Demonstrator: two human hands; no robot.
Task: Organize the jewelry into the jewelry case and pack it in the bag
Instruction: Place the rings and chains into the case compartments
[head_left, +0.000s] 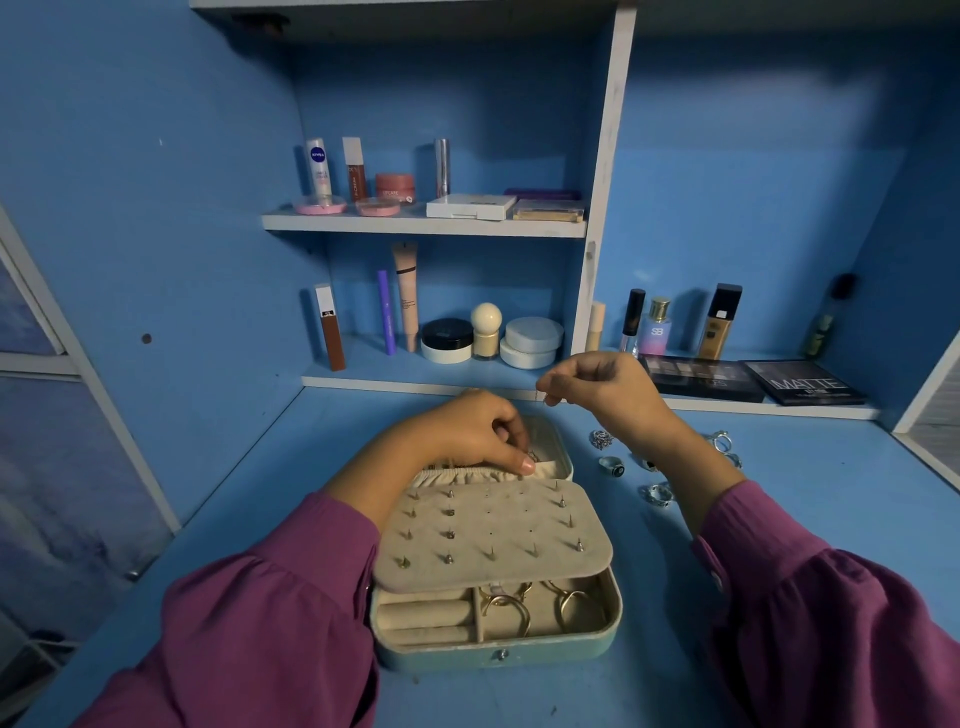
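The open jewelry case (613, 631), teal outside and beige inside, lies on the blue desk in front of me. Its earring panel (493, 535) carries several studs. Gold hoop earrings (511, 608) lie in the bottom compartments. My left hand (467, 431) reaches into the lid's elastic pocket (457, 475), its fingers pinching a small silvery piece (532, 458). My right hand (597, 387) is raised above the case's far right corner with curled fingers, pinching something tiny (548, 399) that is too small to identify. Several silver rings (658, 493) lie loose on the desk right of the case.
Shelves behind the desk hold cosmetics: tubes and jars (447, 340), bottles (719, 322) and flat palettes (802, 382). A white shelf divider (597, 234) rises behind the case. No bag is in view.
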